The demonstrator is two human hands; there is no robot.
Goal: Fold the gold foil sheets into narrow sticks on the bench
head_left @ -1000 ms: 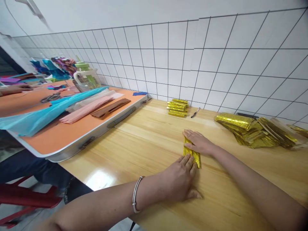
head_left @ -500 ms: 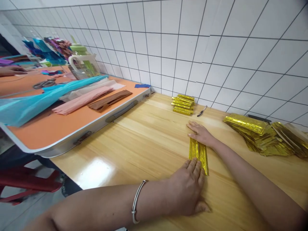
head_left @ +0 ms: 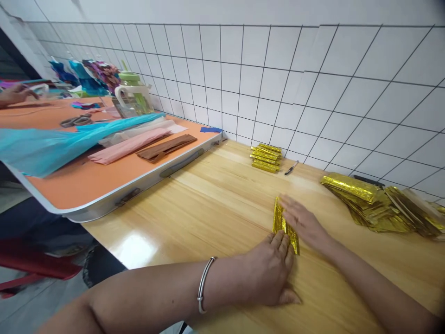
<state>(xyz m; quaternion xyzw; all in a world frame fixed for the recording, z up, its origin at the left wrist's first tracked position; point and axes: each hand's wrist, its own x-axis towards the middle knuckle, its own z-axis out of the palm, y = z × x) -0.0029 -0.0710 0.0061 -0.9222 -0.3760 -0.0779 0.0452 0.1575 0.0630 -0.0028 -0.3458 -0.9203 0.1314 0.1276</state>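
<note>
A folded strip of gold foil (head_left: pixel 278 217) lies on the light wooden table (head_left: pixel 208 199). My left hand (head_left: pixel 273 266), with a silver bangle at the wrist, lies flat over the near part of the strip, fingers stretched out and thumb apart. Over the strip's upper right side is my right hand (head_left: pixel 304 222), slightly blurred, its fingers extended and holding nothing. By the wall sits a small stack of folded gold pieces (head_left: pixel 266 157). Beside that stack is a pen (head_left: pixel 291 168).
Many gold foil sheets (head_left: pixel 368 204) are piled at the right. On the left, an orange-topped table (head_left: pixel 86 185) bears blue, pink and brown paper (head_left: pixel 167 147), scissors (head_left: pixel 78 120) and a jug (head_left: pixel 135 95). Another person's hand (head_left: pixel 15 95) shows at far left.
My right hand has moved from the strip's far end down and right along its edge. My left hand stays on the strip. The camera view has shifted slightly.
</note>
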